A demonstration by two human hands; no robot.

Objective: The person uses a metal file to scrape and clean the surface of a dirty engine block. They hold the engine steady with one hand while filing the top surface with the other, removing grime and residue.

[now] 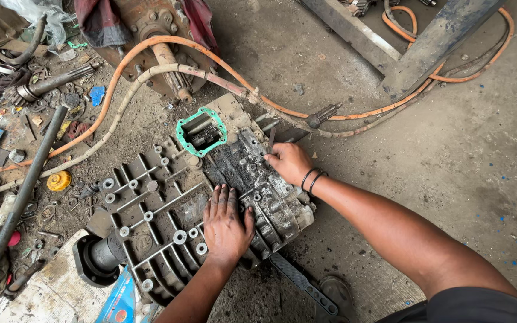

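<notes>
A large, grimy grey cast-metal gearbox housing (169, 221) with raised ribs and bolt bosses lies on the oil-stained concrete floor (450, 149). The left hand (225, 224) rests flat on the housing's middle, palm down, fingers spread slightly and pointing away from the person. The right hand (289, 162), with two dark bands at its wrist, sits on the blackened, greasy upper block of the housing, fingers curled and fingertips pressed together against the metal; whether they pinch something small cannot be told. Just beyond the hands, a green gasket (201, 133) frames a square opening in the housing. An orange hose (151, 45) and a pale dirty cable (121, 104) loop across the floor behind it. A long dark steel bar (22, 197) lies to the left, near a yellow round cap (58, 180).
</notes>
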